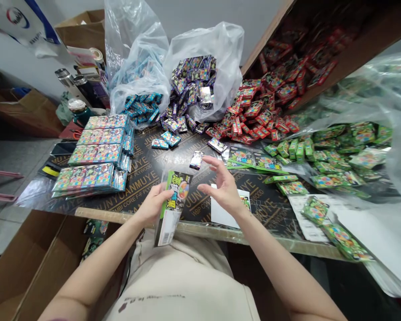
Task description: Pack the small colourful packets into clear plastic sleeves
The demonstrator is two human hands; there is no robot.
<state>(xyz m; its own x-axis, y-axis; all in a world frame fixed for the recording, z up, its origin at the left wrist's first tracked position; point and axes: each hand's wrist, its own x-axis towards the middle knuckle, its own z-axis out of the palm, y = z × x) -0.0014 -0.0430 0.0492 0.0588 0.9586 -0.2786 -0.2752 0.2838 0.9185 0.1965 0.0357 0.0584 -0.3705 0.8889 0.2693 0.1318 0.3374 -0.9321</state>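
Observation:
My left hand grips a clear plastic bag holding a printed card with bright lettering and a barcode at its lower end. The bag is tilted in front of my body. My right hand is open, its fingers apart and nothing between them. Just beyond its fingertips, a small purple-edged box lies on the dark plywood table. Another such box lies farther back, and two small blue boxes are to the left. Below my right hand is a white sheet, partly covered.
Stacks of filled packs stand at the left. Along the back are heaps of blue boxes, purple boxes and red boxes, some in clear bags. Green boxes spread at the right. An open carton sits below the table's left edge.

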